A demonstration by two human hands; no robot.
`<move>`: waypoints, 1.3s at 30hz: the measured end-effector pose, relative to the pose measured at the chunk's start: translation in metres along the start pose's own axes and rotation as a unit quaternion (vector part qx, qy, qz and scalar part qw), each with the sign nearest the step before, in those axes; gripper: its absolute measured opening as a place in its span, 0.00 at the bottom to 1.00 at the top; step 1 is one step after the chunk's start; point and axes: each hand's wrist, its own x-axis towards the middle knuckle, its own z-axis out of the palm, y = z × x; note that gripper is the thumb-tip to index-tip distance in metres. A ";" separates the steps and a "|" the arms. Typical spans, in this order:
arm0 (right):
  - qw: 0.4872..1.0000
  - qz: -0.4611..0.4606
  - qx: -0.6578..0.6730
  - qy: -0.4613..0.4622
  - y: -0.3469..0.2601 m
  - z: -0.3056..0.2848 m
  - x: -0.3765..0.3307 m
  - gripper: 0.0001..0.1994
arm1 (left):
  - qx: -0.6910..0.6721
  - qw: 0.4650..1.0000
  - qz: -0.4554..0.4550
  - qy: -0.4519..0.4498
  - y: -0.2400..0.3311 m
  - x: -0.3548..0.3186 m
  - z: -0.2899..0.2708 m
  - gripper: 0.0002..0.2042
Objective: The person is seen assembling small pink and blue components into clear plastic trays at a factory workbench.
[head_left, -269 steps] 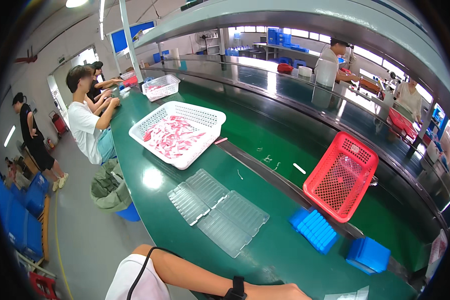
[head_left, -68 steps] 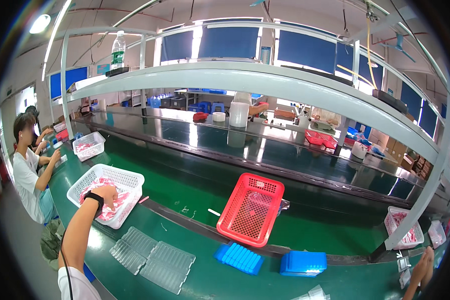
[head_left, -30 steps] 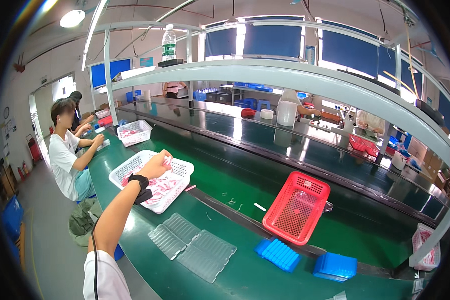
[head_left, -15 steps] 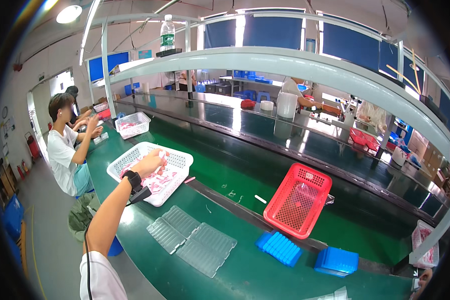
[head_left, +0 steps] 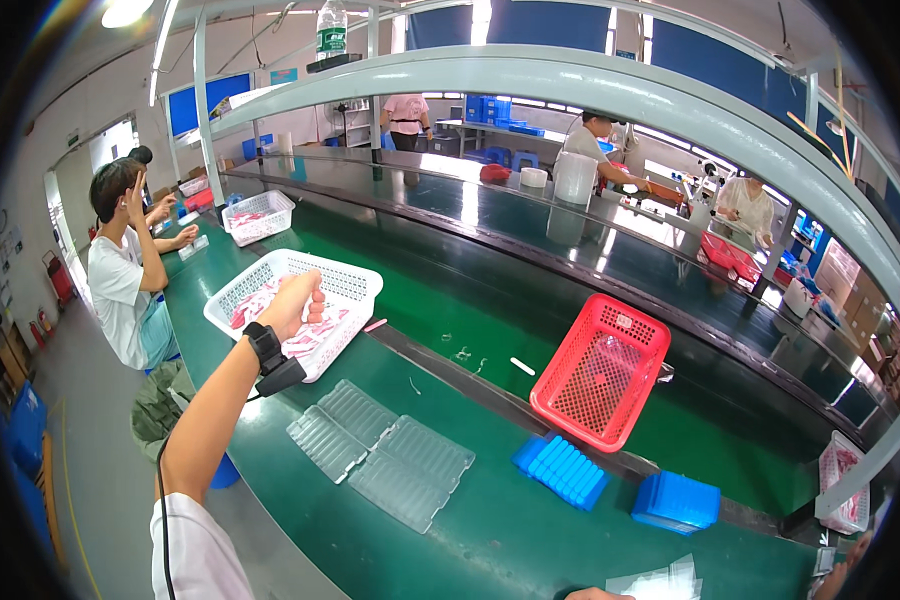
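Observation:
My left hand point(head_left: 296, 304) reaches over a white perforated basket point(head_left: 358, 284) at the left of the green bench. Its fingers are curled closed; whatever they hold is hidden. Small pink-and-white strips point(head_left: 258, 302) lie heaped in the basket around and below the hand. At the lower edge, only a sliver of my right hand point(head_left: 594, 594) shows, beside some clear plastic pieces point(head_left: 662, 580); its fingers are mostly out of view. Between the hands lie ribbed clear plastic trays point(head_left: 410, 472), opened flat on the bench.
A red perforated basket point(head_left: 602, 372) stands right of the trays, with a ribbed blue block point(head_left: 566, 472) and a blue box point(head_left: 676, 502) before it. Another white basket point(head_left: 260, 218) is farther left, near a seated co-worker point(head_left: 120, 270). Someone else's hand point(head_left: 842, 574) shows at the right edge.
My left hand has turned, and its fingers, which showed a whitish piece before, now curl inward. My right hand has come into view at the lower edge. The seated co-worker's hand has risen toward the head.

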 end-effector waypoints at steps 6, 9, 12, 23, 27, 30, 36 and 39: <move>0.999 0.004 -0.037 -0.008 -0.013 -0.002 0.002 0.06 | -0.064 0.989 -0.025 -0.133 0.014 -0.092 0.096 0.04; 0.995 -0.009 -0.097 -0.033 -0.028 -0.004 0.007 0.07 | -0.106 0.957 -0.101 -0.252 0.009 -0.162 0.136 0.06; 0.961 -0.127 -0.229 -0.085 -0.043 -0.003 0.018 0.15 | -0.192 0.920 -0.157 -0.305 -0.011 -0.219 0.154 0.11; 0.887 -0.327 -0.315 -0.081 -0.072 0.093 0.194 0.46 | -0.411 0.821 -0.319 -0.235 -0.040 -0.348 0.173 0.09; 0.884 -0.269 -0.378 -0.066 -0.072 0.117 0.218 0.56 | -0.372 0.851 -0.341 -0.145 -0.048 -0.352 0.166 0.10; 0.879 -0.246 -0.372 -0.168 -0.067 0.117 0.220 0.55 | -0.347 0.859 -0.330 -0.180 -0.050 -0.340 0.149 0.08; 0.843 -0.311 -0.436 -0.034 -0.020 0.134 0.210 0.48 | -0.286 0.859 -0.337 -0.260 -0.041 -0.311 0.170 0.09; 0.837 -0.335 -0.432 -0.012 -0.026 0.140 0.211 0.47 | -0.263 0.854 -0.331 -0.303 -0.039 -0.312 0.182 0.12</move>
